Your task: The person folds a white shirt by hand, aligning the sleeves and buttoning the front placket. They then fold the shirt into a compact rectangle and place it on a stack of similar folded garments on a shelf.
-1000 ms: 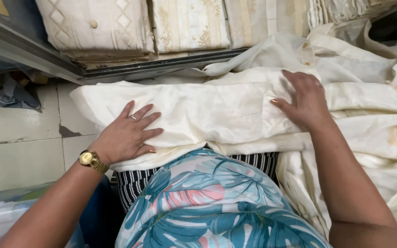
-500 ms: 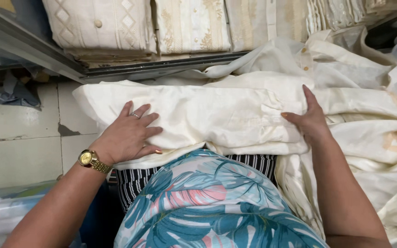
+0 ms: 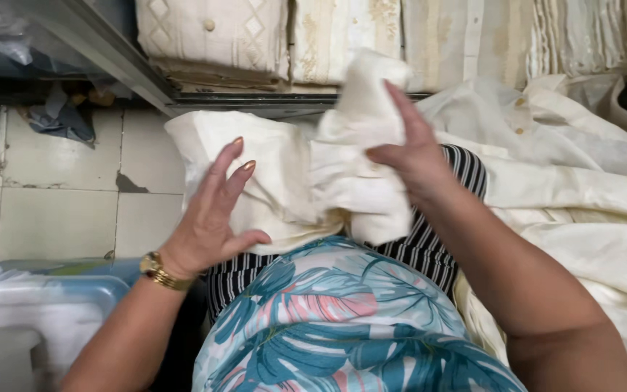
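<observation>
Now the cream cloth (image 3: 284, 181) no longer lies flat across the lap: a moment ago both palms were pressed down on it, spread out smooth, and since then its right end has been lifted and doubled over toward the middle. The right hand (image 3: 415, 149) has come up off the flat fabric and holds that raised end, thumb on the near side and fingers behind, clamped on a thick bunched fold that stands higher than the rest. The left hand (image 3: 212, 214) has risen too; it stands tilted on its edge, fingers apart and mostly straight, fingertips resting against the left half of the cloth, thumb pointing inward under the lower hem. A gold watch (image 3: 160, 270) sits on that wrist.

The cloth looks soft, matte and slightly crumpled, with a faint woven grain. It lies on the person's lap, over a black-and-white striped garment (image 3: 429, 247) and above a top printed with teal and pink leaves (image 3: 328, 327). To the right, a loose heap of the same pale fabric (image 3: 582, 196) spills down, some pieces with small buttons. Along the far edge, folded cream pieces (image 3: 328, 36) stand packed together on a shelf, some stitched in diamond patterns. Worn, chipped floor tiles (image 3: 59, 181) show at the left.
</observation>
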